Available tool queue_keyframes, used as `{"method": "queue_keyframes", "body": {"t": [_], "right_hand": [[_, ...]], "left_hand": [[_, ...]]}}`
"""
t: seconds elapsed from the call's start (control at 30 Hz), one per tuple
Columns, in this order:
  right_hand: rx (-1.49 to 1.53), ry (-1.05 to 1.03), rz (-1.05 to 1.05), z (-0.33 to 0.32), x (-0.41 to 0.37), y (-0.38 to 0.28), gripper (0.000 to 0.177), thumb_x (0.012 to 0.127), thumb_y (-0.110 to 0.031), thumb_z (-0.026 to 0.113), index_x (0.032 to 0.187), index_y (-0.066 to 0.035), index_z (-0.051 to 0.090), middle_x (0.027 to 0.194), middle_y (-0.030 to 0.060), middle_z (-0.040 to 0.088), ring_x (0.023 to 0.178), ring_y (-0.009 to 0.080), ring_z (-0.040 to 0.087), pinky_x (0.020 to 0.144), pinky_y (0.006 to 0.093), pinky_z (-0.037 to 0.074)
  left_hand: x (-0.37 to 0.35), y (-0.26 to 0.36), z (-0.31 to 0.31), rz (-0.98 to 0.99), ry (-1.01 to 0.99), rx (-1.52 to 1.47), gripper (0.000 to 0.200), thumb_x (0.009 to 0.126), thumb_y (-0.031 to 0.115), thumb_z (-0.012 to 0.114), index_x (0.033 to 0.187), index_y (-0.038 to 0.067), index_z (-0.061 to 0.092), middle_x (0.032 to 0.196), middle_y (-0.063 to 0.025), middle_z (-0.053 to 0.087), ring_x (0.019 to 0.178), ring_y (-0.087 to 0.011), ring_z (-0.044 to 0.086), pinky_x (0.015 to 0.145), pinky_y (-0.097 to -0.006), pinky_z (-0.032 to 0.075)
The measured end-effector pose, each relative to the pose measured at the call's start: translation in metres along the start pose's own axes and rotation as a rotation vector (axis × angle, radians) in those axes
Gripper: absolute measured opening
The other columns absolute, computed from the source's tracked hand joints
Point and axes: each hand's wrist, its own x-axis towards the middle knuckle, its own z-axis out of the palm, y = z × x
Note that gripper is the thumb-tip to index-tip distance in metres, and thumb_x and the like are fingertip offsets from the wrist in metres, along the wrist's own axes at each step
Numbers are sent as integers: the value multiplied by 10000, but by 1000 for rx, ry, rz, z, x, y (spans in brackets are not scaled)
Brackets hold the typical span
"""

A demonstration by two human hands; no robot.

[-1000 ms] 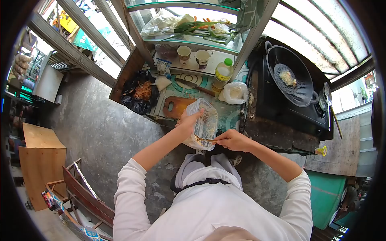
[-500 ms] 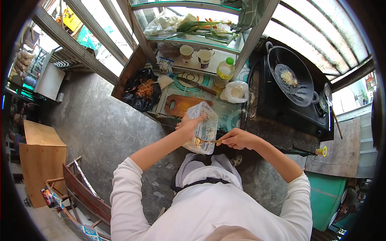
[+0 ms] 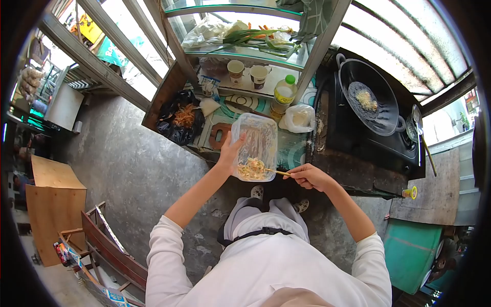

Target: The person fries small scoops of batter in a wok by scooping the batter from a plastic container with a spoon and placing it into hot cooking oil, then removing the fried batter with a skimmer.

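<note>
My left hand (image 3: pixel 231 152) grips the left side of a clear plastic container (image 3: pixel 260 135), tilted so its inside faces me. A pale, chunky batter with orange and green bits (image 3: pixel 250 169) lies at its lower end. My right hand (image 3: pixel 310 177) is closed round the thin handle of a spoon (image 3: pixel 279 172), whose head is down in the batter. Behind the container, a wooden cutting board (image 3: pixel 219 134) is partly covered. To the right, a black wok (image 3: pixel 384 120) stands on the stove, with a pale fritter (image 3: pixel 366 101) in its oil.
On the counter are a knife (image 3: pixel 240 107), a black bag of shredded orange food (image 3: pixel 184 116), a yellow-labelled bottle (image 3: pixel 284 94) and a white plastic bag (image 3: pixel 298 119). Two paper cups (image 3: pixel 236 70) stand under a glass shelf of vegetables (image 3: pixel 250 37). A ladle (image 3: pixel 420 125) lies right of the wok.
The container has risen away from my body and tipped to show its inside more fully. My right hand and the spoon have shifted slightly right and up.
</note>
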Motion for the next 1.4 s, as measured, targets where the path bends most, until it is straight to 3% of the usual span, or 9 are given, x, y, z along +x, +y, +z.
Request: {"method": "queue_keyframes", "body": {"t": [0.3,0.4,0.5,0.6,0.73,0.83,1.03,1.23,1.4], "right_hand": [[-177,29,-89,25,2,-8,224,898,-109,466,1004,16,619,558,-59,354,433,33,271,384,209,194],[-425,96,-198,22,13,1,213,874,-144,491,958,-22,645,541,8,422,441,88,330,427,247,292],[-802,216,-354,31,5,-3,193,843,-147,509,932,-47,648,572,112,526,455,212,467,486,326,387],[-861,346,-617,44,1,9,189,822,-131,501,921,-50,640,652,192,570,579,334,563,556,394,438],[-920,456,-580,66,-7,20,188,815,-116,493,906,-33,634,754,212,599,670,382,570,600,427,449],[-780,358,-528,71,-11,8,188,810,-116,510,909,-32,646,681,179,598,583,315,580,564,382,438],[-506,234,-237,31,-6,2,190,810,-134,535,899,-33,670,507,13,443,492,85,378,472,266,328],[-631,182,-312,18,-13,-19,194,799,-144,531,866,-37,679,510,10,453,470,93,389,457,271,310],[-620,107,-227,20,-16,-26,194,795,-156,537,858,-49,685,526,11,478,476,92,395,468,271,322]], "left_hand": [[7,6,-6,250,-176,-84,927,779,462,632,1419,84,77,1417,-104,229,1305,-229,214,1028,-367,216],[11,5,-6,242,-208,-104,939,772,462,639,1418,76,76,1418,-111,225,1307,-227,207,1026,-365,216],[9,4,-7,216,-223,-178,948,767,449,651,1416,70,73,1417,-121,222,1307,-227,202,1024,-363,218],[6,3,-4,209,-160,-240,950,765,431,661,1416,67,73,1416,-126,221,1300,-228,215,1022,-357,224],[3,-1,4,206,-73,-314,935,777,400,661,1416,69,65,1407,-118,238,1277,-223,258,1011,-343,246],[-11,1,18,155,-31,-234,918,787,380,655,1417,74,62,1399,-111,252,1259,-216,283,995,-339,279],[0,0,7,127,-333,-259,843,819,414,603,1420,106,97,1373,-84,292,1225,-199,322,965,-335,326],[22,-3,-1,-146,-508,-46,889,813,477,576,1421,106,45,1433,-109,190,1306,-233,212,1016,-360,262],[37,-23,-9,-228,-415,25,1040,751,541,611,1407,63,-40,1458,-161,70,1348,-283,63,1056,-391,152]]}}
